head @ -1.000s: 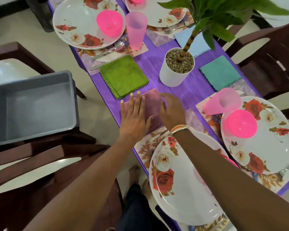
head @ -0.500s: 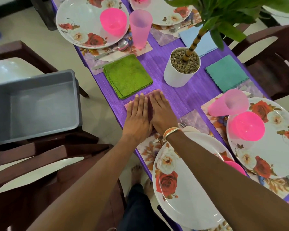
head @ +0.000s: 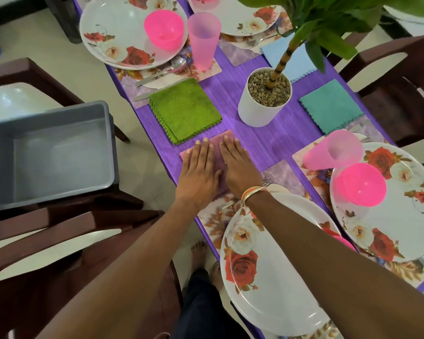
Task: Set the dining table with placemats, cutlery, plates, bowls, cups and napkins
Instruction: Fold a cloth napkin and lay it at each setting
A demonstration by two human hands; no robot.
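Mauve napkin pinned flat on the purple table runner, just below the green napkin.

Left hand and right hand lie side by side, palms down, fingers straight and together, pressing it. Floral plate sits near the wrists; white plant pot stands beyond; grey tub off left.

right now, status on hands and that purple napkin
Both hands flat, palms down: left hand, right hand. Purple napkin pressed to the table beside the green napkin. Nothing in the way.
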